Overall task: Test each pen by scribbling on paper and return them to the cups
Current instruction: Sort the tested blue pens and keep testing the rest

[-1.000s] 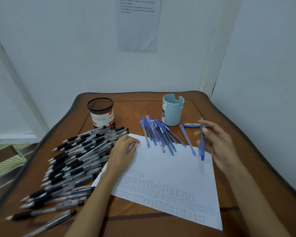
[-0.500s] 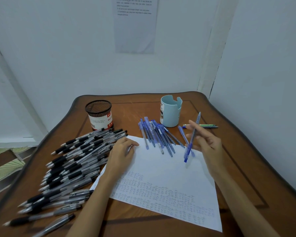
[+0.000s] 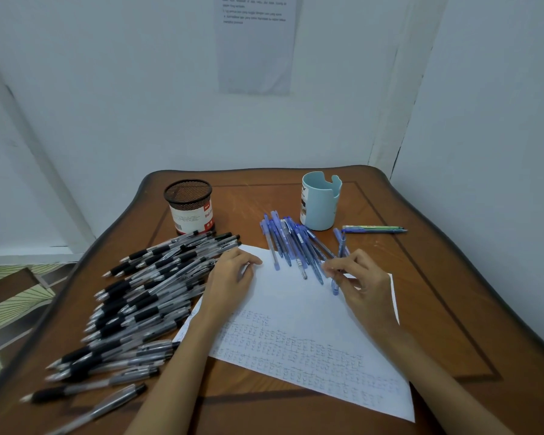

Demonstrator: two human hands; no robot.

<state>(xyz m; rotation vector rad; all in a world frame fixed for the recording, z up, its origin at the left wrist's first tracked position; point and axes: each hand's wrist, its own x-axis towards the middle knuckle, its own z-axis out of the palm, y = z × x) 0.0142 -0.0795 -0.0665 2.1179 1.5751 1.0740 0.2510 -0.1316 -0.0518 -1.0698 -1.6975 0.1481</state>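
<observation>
— Head view, go ahead. What's the right hand doing?

— I see the right hand (image 3: 363, 284) over the far right part of the paper (image 3: 296, 302). Its fingers (image 3: 355, 259) are curled round a blue pen (image 3: 335, 285) and pinch it about mid-barrel. The pen stands steeply with its tip down toward the sheet. I cannot tell whether the tip touches.

— And the left?

— The left hand (image 3: 233, 274) rests on the paper's far left corner with its fingers loosely bent. I can make out nothing in its grip.

— Where are the other pens?

— A bunch of blue pens (image 3: 291, 240) lies side by side, half on the paper's far edge and half on the bench (image 3: 437, 293), just left of the held pen. A big heap of black pens (image 3: 145, 293) covers the left side of the bench, right up against the left hand.

— The cups?

— The mesh cup (image 3: 189, 205) stands at the back left, beyond the black heap. The light blue cup (image 3: 319, 202) stands at the back right, just behind the blue bunch. I see no pen sticking out of either. A green pen (image 3: 374, 228) lies flat to the right of the blue cup.

— Paper?

— Rows of small scribbles fill its near half and the far half is blank. A printed sheet (image 3: 255, 48) hangs on the wall (image 3: 107, 105) behind the bench.
</observation>
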